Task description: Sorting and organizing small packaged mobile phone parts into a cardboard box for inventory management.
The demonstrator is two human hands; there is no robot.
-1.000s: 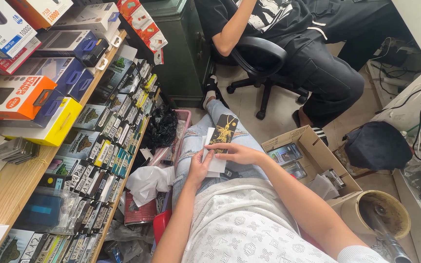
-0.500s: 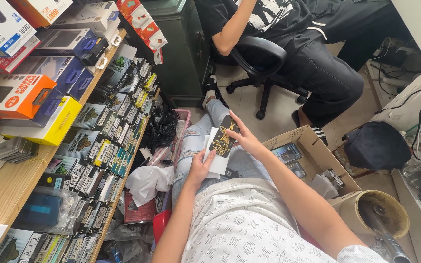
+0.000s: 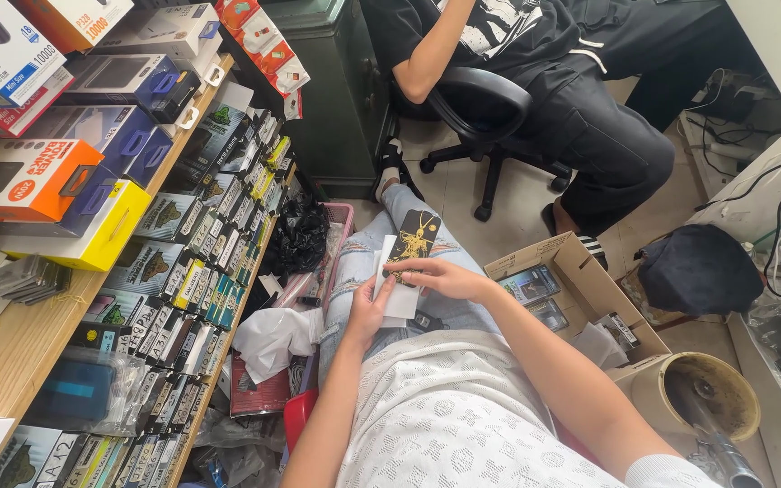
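The right hand reaches in from the lower right of the frame and closes its fingers on the lower end of a black phone case with a gold figure on its back, near the middle of the picture. The left hand sits just below and to the left of it, fingers curled under a white card that lies against the case; both hands meet over the person's lap, above knees in pale, ripped jeans.

Right of the hands an open cardboard box stands on the floor with a few dark packets inside. Further toward the lower right is a round, stained bucket. Along the left side of the frame runs a wooden shelf stacked with boxed goods, an orange box and a yellow one among them, and rows of small packaged cases hang below its edge. A crumpled white bag lies at the foot of that display.

At the top of the frame another person in black clothes sits on a black office chair, well apart from the hands.
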